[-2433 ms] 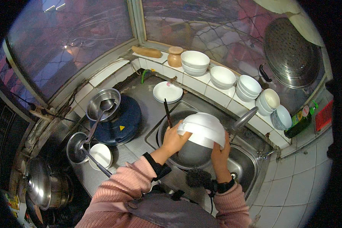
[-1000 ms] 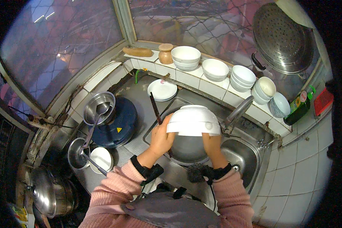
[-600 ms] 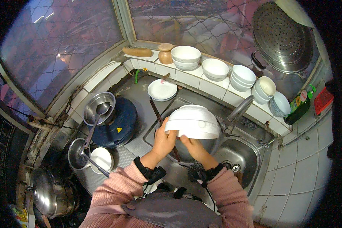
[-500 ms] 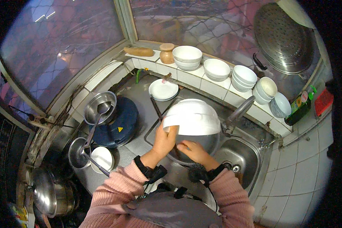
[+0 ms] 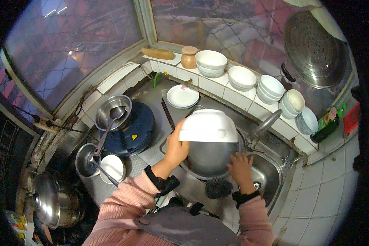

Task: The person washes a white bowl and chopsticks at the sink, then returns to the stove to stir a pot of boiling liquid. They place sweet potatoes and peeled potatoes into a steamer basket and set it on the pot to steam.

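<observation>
Head view: the left hand point(image 5: 176, 148) clasps an upturned white bowl point(image 5: 209, 128) by its left edge, while the right hand point(image 5: 242, 169), fingers spread and empty, is near the round grey basin point(image 5: 207, 159)'s right edge.

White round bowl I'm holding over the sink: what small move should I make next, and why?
Probably bring your right hand up to the right side of the white round bowl to steady it: only your left hand grips it, at its left edge, and it hangs mouth-down above the grey round metal pan.
</observation>
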`<act>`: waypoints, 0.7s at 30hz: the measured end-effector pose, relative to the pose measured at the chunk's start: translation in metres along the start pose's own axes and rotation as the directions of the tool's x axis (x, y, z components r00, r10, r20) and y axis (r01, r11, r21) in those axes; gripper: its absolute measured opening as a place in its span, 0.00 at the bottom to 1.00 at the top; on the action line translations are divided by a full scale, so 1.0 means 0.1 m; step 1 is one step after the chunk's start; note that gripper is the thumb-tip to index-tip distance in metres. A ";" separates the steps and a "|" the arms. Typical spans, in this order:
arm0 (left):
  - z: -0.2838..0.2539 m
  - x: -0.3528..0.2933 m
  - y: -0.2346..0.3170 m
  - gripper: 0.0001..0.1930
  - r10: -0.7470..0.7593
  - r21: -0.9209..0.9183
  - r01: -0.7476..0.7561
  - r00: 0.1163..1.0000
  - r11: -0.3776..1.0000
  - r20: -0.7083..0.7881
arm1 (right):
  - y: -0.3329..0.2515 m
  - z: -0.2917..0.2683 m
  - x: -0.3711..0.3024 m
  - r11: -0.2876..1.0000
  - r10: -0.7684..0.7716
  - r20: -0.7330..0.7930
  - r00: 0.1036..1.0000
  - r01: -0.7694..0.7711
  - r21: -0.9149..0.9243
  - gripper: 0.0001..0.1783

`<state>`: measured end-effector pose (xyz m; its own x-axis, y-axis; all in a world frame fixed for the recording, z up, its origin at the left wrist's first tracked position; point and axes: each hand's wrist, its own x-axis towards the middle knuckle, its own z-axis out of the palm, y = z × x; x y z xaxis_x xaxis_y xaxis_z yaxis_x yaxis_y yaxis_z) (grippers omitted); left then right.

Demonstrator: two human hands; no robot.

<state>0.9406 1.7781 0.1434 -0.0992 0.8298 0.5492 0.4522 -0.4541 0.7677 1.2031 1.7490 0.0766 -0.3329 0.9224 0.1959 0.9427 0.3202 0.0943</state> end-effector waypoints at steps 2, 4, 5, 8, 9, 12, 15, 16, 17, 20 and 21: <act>-0.01 -0.01 0.01 0.21 0.006 0.048 -0.006 1.000 0.999 -0.003 | -0.08 -0.06 0.03 0.896 0.177 -0.020 0.984 -0.153 0.416 0.36; -0.01 -0.03 0.04 0.22 -0.021 0.095 0.018 0.999 0.995 0.038 | -0.18 -0.26 0.05 0.762 0.207 -0.106 0.973 -0.092 0.640 0.36; -0.01 -0.03 0.04 0.22 -0.026 0.113 0.020 0.998 0.993 0.055 | -0.20 -0.38 0.09 0.671 0.216 -0.177 0.960 -0.014 0.741 0.37; -0.04 -0.06 0.07 0.25 0.029 0.297 -0.068 0.991 0.953 0.133 | -0.29 -0.68 0.17 0.756 0.242 -0.276 0.930 -0.002 0.655 0.35; -0.05 -0.07 0.09 0.26 0.077 0.312 -0.117 0.988 0.943 0.137 | -0.29 -0.73 0.20 0.789 0.261 -0.224 0.939 -0.074 0.609 0.33; -0.08 -0.15 0.12 0.27 0.159 0.345 -0.203 0.975 0.916 0.154 | -0.25 -0.78 0.24 0.868 0.225 -0.241 0.944 -0.082 0.490 0.30; -0.11 -0.23 0.15 0.25 0.202 0.407 -0.243 0.969 0.880 0.143 | -0.28 -0.73 0.22 0.855 0.199 -0.382 0.903 0.031 0.518 0.28; -0.13 -0.25 0.15 0.24 0.194 0.418 -0.241 0.969 0.876 0.154 | -0.29 -0.71 0.20 0.809 0.196 -0.446 0.873 0.113 0.577 0.27; -0.14 -0.26 0.14 0.24 0.167 0.376 -0.218 0.972 0.900 0.164 | -0.28 -0.70 0.17 0.767 0.199 -0.356 0.913 0.081 0.637 0.27; -0.11 -0.36 0.14 0.22 0.038 0.258 -0.078 0.987 0.963 0.155 | -0.31 -0.59 0.12 0.675 0.197 -0.432 0.880 0.197 0.711 0.26; -0.09 -0.39 0.13 0.22 -0.001 0.240 -0.039 0.987 0.970 0.163 | -0.32 -0.53 0.10 0.600 0.223 -0.394 0.892 0.192 0.776 0.25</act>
<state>0.9421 1.7370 0.1345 0.0463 0.8719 0.4875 0.6554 -0.3948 0.6439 1.1686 1.7371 0.1274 -0.0960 0.8090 0.5800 0.5206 0.5374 -0.6634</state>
